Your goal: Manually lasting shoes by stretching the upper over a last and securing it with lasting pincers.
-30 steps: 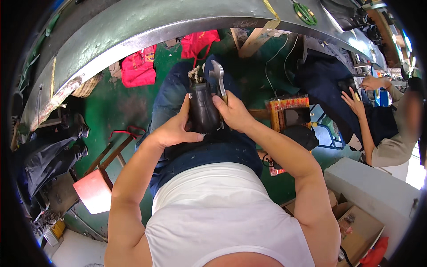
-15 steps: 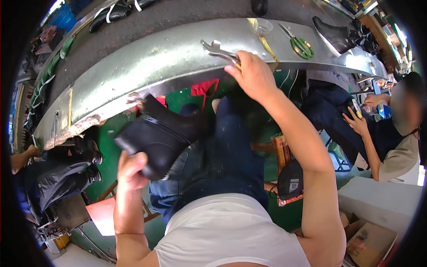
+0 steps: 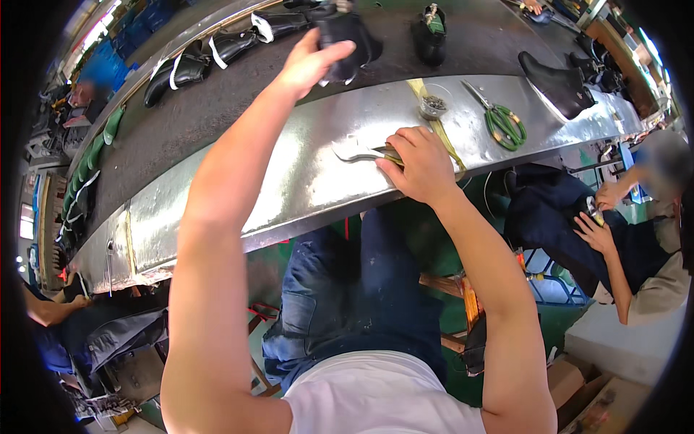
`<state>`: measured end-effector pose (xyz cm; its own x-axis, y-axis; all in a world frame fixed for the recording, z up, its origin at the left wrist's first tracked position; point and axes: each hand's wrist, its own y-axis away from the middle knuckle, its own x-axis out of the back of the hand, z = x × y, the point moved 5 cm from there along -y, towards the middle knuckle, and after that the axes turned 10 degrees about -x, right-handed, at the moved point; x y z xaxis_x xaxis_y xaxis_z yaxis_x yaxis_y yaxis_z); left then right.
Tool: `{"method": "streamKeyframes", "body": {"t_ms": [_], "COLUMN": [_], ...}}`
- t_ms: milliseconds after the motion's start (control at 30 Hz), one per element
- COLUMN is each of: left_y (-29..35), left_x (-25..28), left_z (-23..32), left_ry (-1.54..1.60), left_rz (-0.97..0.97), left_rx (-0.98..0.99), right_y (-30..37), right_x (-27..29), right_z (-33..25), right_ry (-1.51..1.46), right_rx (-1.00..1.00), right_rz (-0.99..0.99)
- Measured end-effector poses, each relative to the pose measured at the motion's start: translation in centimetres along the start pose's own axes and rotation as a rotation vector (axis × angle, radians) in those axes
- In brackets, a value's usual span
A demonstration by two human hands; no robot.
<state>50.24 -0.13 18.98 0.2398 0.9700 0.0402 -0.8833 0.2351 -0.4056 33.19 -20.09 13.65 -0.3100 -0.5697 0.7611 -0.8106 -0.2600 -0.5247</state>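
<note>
Black boot (image 3: 347, 30): located at the upper edge of the view, over the dark surface of the counter (image 3: 303, 181), beyond the bare metal strip. Whether it bears on that surface or hangs just above it, we cannot tell; its outline is slightly blurred and its top runs to the frame edge.

Grip condition: the left grip (image 3: 311, 64), a bare hand, is clamped on the boot, thumb laid across the near side and fingers at the left flank. The right grip (image 3: 421, 163) is closed over the handles of the metal pincers (image 3: 358, 153), whose head points left above or on the metal strip.

Progress: we rate the handling of this boot as well advanced, since it is level with other footwear, between a row of black shoes (image 3: 235, 49) with white bands and a single black shoe (image 3: 431, 47). Not yet done: release by either grip. We cannot judge whether work on the upper or sole is complete. Green-handled scissors (image 3: 504, 126) and a clear cup (image 3: 432, 108) of small dark pieces are near the right grip, untouched.

Markings: we find no legible brand or label on the boot, pincers or counter. The green insert (image 3: 435, 23) in the single shoe may carry pale marks, too small for us to read.
</note>
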Motion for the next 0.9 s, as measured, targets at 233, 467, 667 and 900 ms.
{"method": "streamKeyframes", "body": {"t_ms": [233,467,667,900], "left_y": [-3.3,-1.0,1.9,-0.5], "left_x": [1.3,20.1,37.6,53.1], "left_z": [-8.3,-10.1,-10.5,-11.1], "left_ry": [-0.666,-0.762,-1.156,-1.442], "left_rz": [-0.15,0.555,0.954,0.925], "left_rx": [0.101,0.261,0.298,0.144], "right_y": [0.0,-0.8,-1.3,-1.6], "right_x": [0.3,0.8,0.4,0.3], "right_z": [0.9,0.4,0.1,-0.2], "right_ry": [0.002,0.027,0.053,0.044], "right_rx": [-0.029,-0.048,-0.097,-0.099], "right_rz": [-0.042,-0.068,-0.133,-0.151]}}
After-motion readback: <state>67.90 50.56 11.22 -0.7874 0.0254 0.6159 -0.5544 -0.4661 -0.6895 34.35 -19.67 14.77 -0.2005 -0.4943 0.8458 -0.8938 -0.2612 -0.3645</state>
